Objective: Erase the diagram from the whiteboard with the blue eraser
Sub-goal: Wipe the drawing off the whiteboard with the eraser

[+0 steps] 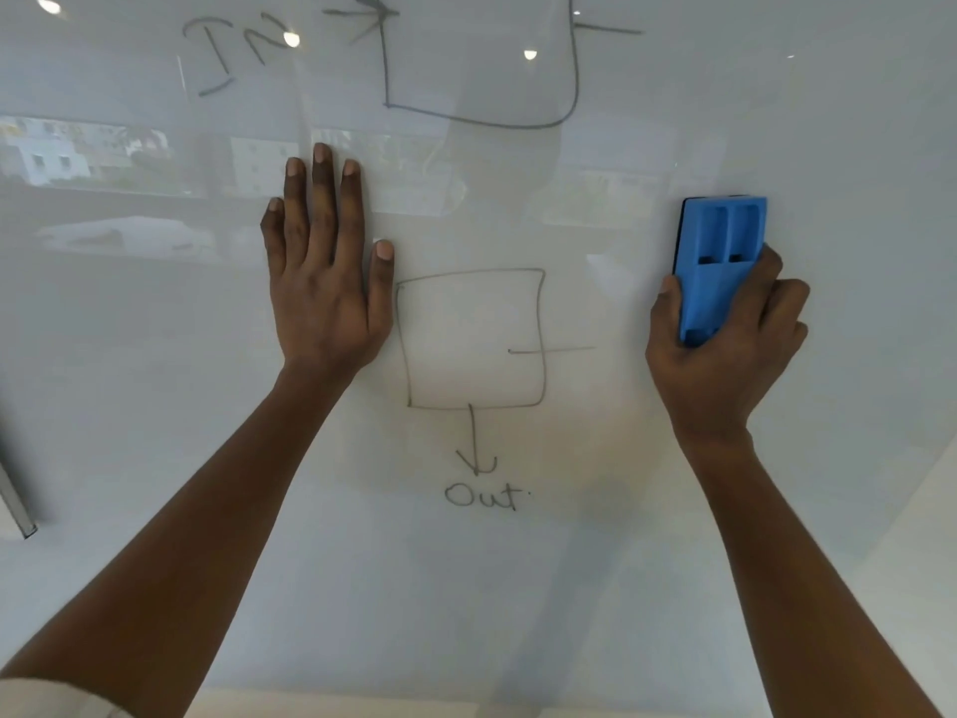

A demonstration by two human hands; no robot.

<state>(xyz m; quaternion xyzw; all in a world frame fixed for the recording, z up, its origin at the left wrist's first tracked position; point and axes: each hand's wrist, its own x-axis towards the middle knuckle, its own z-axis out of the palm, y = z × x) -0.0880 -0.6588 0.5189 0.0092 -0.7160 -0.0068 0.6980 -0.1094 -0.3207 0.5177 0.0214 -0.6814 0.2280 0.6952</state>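
Observation:
A glossy whiteboard [155, 355] fills the view. On it is a marker diagram: a lower box [542, 323] with an arrow [474, 443] down to the word "Out" [481, 495], an upper box [574, 70], and "IN" [233, 49] with an arrow at top left. My right hand [725, 365] grips the blue eraser [717, 261] against the board, right of the lower box, clear of the short line sticking out of it. My left hand [323, 266] lies flat on the board, fingers spread, just left of that box.
A metal frame edge [13, 489] of the board shows at the far left. Reflections of windows and ceiling lights cross the upper board. A pale ledge [466, 709] runs along the bottom.

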